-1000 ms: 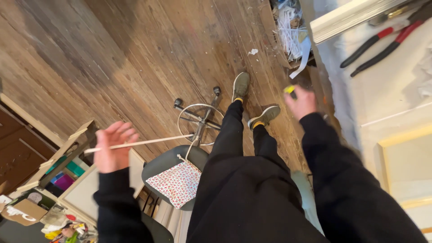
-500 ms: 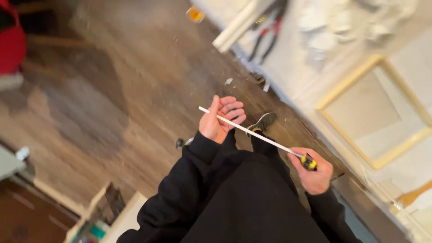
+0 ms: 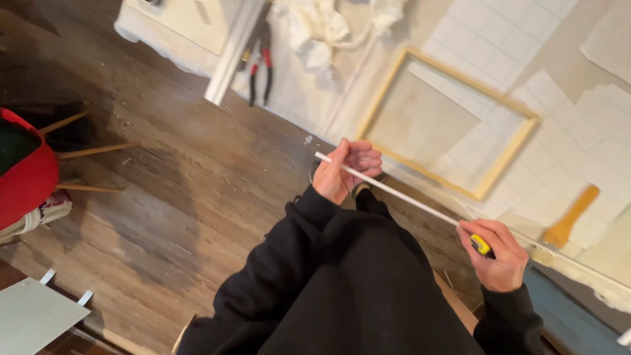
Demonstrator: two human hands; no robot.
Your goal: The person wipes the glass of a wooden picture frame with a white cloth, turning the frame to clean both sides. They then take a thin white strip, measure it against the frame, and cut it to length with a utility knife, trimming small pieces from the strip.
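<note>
Over worn wood floor [image 3: 171, 190], left hand [image 3: 345, 172] pinches thin white rod [image 3: 394, 191]; right hand [image 3: 498, 255] grips yellow-black tool [image 3: 482, 245].

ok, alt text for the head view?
A person in black sleeves holds a thin white rod between the left hand and right hand, which also grips a yellow-tipped tool. Beyond lie a wooden frame and red-handled pliers.

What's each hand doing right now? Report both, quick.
Left hand: closed around one end of a thin white rod.
Right hand: closed on a small yellow and black tool at the rod's other end.
</note>
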